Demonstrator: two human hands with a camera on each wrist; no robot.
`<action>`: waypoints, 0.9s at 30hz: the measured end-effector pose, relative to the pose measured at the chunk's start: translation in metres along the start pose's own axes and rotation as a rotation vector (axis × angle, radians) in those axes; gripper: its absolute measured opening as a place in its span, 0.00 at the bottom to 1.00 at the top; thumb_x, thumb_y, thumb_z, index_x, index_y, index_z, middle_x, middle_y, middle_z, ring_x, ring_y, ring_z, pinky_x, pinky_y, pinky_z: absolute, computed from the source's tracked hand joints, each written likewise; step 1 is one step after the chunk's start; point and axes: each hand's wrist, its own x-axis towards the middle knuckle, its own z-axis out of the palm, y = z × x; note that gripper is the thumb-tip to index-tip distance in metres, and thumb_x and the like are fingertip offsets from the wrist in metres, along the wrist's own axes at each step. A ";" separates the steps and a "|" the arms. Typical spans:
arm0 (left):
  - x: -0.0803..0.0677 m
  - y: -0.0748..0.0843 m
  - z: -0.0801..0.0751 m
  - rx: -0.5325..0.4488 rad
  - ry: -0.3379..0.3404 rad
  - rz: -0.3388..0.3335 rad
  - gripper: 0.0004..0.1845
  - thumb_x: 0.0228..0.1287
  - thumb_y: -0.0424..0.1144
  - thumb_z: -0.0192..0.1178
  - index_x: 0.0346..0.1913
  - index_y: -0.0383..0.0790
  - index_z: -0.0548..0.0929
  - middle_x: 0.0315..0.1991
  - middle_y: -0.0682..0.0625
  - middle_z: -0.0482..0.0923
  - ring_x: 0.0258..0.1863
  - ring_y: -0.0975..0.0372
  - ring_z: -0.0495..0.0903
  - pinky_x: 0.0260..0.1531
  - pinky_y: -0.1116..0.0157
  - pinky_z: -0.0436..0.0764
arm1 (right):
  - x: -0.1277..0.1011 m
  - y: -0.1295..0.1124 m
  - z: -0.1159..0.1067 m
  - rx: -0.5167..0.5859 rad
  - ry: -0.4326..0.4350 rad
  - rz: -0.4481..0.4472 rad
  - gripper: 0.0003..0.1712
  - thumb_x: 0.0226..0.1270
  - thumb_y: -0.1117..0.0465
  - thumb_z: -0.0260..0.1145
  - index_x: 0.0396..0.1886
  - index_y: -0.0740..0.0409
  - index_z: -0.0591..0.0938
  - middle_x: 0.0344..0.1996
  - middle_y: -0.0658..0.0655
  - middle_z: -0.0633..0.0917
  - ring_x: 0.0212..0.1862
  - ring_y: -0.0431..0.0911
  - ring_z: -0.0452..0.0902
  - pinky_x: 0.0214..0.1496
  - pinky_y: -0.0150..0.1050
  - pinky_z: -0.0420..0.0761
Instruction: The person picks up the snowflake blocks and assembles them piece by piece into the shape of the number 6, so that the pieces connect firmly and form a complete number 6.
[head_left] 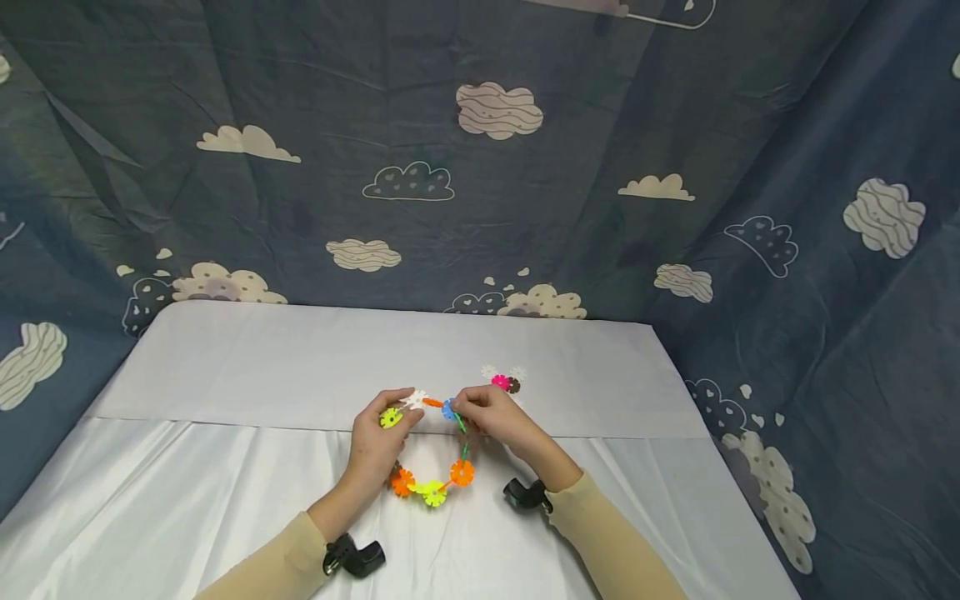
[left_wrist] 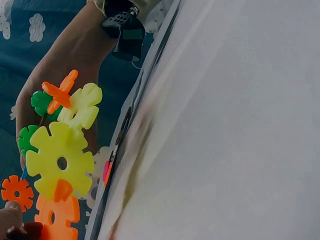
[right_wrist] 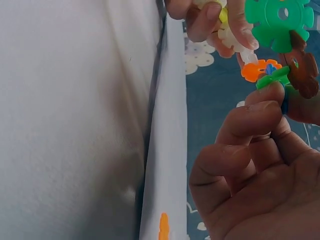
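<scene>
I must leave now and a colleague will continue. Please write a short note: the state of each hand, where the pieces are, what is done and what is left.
Left hand: pinches the ring at its yellow and white discs.
Right hand: pinches the ring at the blue disc.
Ring: a loop of snowflake discs, held over the white table, seemingly closed.
Loose discs: a small cluster lies behind the right hand.
Done: most of the loop is joined.
Left: probably adding the loose discs.

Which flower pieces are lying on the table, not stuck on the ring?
The little pink and brown cluster behind the right hand. It lies apart on the white table, while both hands hold the colourful ring, left hand too.
</scene>
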 end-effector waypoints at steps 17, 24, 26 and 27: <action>-0.001 -0.001 -0.001 -0.002 0.016 0.012 0.18 0.67 0.41 0.75 0.59 0.50 0.87 0.46 0.45 0.81 0.18 0.67 0.70 0.22 0.73 0.75 | 0.001 0.002 -0.001 0.045 0.011 0.008 0.16 0.80 0.57 0.62 0.30 0.59 0.81 0.20 0.49 0.73 0.24 0.42 0.62 0.28 0.34 0.66; 0.000 -0.001 0.001 -0.001 -0.002 0.019 0.17 0.65 0.39 0.76 0.56 0.51 0.89 0.47 0.46 0.81 0.17 0.68 0.68 0.21 0.73 0.74 | 0.002 0.004 0.002 0.010 0.002 0.009 0.16 0.79 0.56 0.63 0.31 0.61 0.83 0.19 0.49 0.73 0.25 0.44 0.66 0.30 0.35 0.70; 0.000 -0.001 0.001 -0.004 -0.011 0.019 0.17 0.65 0.39 0.76 0.56 0.50 0.89 0.47 0.46 0.81 0.17 0.68 0.68 0.21 0.73 0.74 | 0.002 0.004 0.004 0.012 0.007 0.005 0.16 0.79 0.56 0.63 0.32 0.62 0.83 0.18 0.48 0.73 0.24 0.44 0.66 0.30 0.35 0.70; 0.000 -0.001 0.001 -0.005 -0.015 0.021 0.17 0.65 0.39 0.76 0.56 0.50 0.89 0.47 0.45 0.81 0.17 0.68 0.68 0.22 0.73 0.74 | 0.002 0.004 0.004 0.020 0.008 0.002 0.16 0.80 0.56 0.63 0.32 0.62 0.83 0.18 0.48 0.73 0.24 0.44 0.66 0.30 0.35 0.70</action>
